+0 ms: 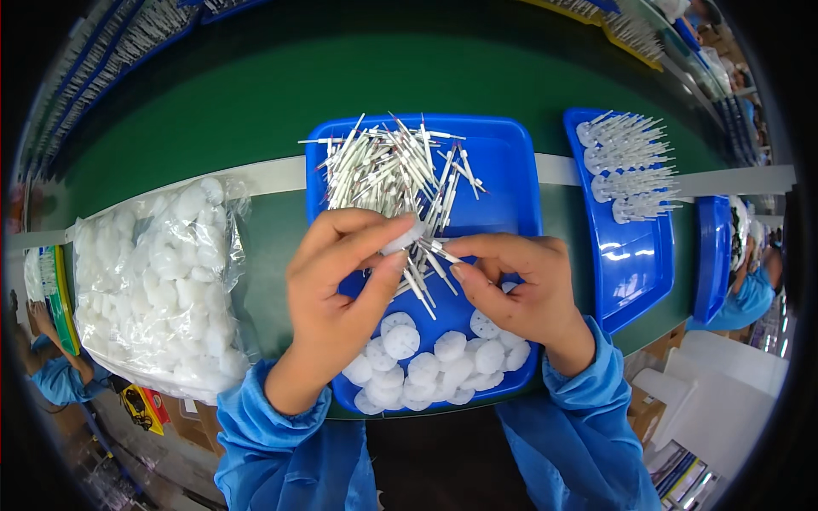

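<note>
Between the thumb and fingers of my left hand (336, 264) is a small white plastic disc (404, 239), tipped on edge. My right hand (528, 272) pinches a thin white stick with a narrow tip (438, 250), its end at or very near the disc; whether it is in a hole is hidden. Just beyond my hands, a heap of similar sticks (375, 170) lies in a blue tray (503, 204), some spilling over toward me. Below my hands, loose white discs with small holes (426, 368) lie in the near blue tray section (527, 379).
A clear bag of white discs (162, 289) lies at left. On the right, a blue tray (630, 272) carries discs with upright sticks (630, 166). More filled trays line the far edge of the green table (341, 68). Other people's blue sleeves (740, 300) show at both sides.
</note>
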The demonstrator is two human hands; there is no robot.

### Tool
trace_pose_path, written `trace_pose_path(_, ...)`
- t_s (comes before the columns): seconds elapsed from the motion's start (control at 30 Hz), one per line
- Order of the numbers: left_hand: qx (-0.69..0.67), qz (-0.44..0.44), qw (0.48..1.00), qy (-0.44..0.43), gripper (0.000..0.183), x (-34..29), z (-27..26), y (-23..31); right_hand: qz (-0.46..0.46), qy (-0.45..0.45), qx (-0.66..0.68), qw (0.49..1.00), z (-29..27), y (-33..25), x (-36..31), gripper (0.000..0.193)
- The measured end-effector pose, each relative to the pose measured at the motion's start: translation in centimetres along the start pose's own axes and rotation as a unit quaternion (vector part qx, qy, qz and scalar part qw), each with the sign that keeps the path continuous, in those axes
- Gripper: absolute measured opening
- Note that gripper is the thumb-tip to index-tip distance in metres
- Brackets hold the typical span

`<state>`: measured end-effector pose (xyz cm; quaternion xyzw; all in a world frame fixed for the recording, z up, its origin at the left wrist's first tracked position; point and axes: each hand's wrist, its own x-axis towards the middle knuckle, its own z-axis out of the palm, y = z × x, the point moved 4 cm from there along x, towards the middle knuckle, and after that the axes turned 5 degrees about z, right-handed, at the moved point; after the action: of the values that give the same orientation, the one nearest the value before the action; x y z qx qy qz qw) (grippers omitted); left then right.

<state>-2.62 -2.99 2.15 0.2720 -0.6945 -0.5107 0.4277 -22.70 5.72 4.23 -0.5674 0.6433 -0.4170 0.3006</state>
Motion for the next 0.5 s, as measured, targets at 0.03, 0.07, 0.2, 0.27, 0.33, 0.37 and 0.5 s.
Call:
trace_pose_path(0.03,0.012,0.003,1.0,-0.009,0.039,-0.1,0.0,0.0,0.005,0.0,0.008,1.0,0.2,0.0,0.0,0.024)
trace_pose_path(0.07,0.023,0.006,1.0,-0.017,0.039,-0.1,0.2,0.0,0.009,0.002,0.004,1.0,0.3,-0.1,0.0,0.022)
trace_pose_path(0.2,0.051,0.039,0.998,-0.011,0.039,0.2,0.3,0.2,-0.026,0.018,-0.054,0.998,0.5,0.0,0.5,0.017)
trace_pose_path(0.27,0.137,0.082,0.985,-0.061,0.038,0.6,0.3,0.7,-0.062,0.044,-0.087,0.993,0.7,0.4,0.4,0.016)
trace_pose_path(0.33,0.163,0.084,0.981,-0.065,0.039,0.5,0.7,1.1,-0.089,0.085,-0.104,0.987,1.2,0.5,0.3,0.017)
trace_pose_path(0.37,0.177,0.085,0.978,-0.066,0.039,0.4,0.8,1.2,-0.098,0.097,-0.13,0.982,1.2,0.4,0.3,0.017)
trace_pose_path(0.5,0.23,0.109,0.965,-0.059,0.038,0.0,1.3,1.4,-0.123,0.122,-0.232,0.957,1.2,-0.7,0.1,0.018)
